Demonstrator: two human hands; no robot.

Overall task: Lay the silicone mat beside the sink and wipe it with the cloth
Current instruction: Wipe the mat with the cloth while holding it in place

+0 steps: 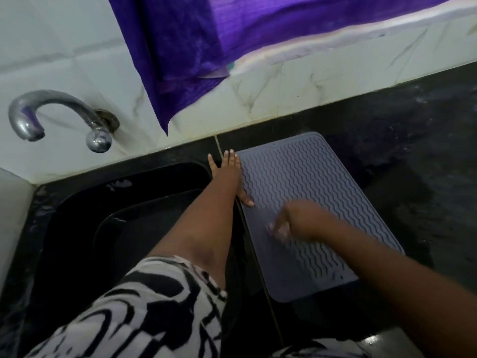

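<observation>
A grey-blue silicone mat [309,182] with wavy ridges lies flat on the black counter, just right of the black sink [77,202]. My left hand [229,171] rests palm down on the mat's far left edge, fingers spread, thumb on the mat. My right hand [299,220] is blurred over the middle of the mat, fingers curled down onto it. A small pale patch shows at its fingertips; whether that is the cloth I cannot tell. No cloth is plainly in view.
A chrome tap [51,109] juts from the white tiled wall above the sink. A purple curtain [193,47] hangs over the wall behind the mat. Dark speckled counter [413,151] stretches to the right. A dark tray [144,223] lies inside the sink.
</observation>
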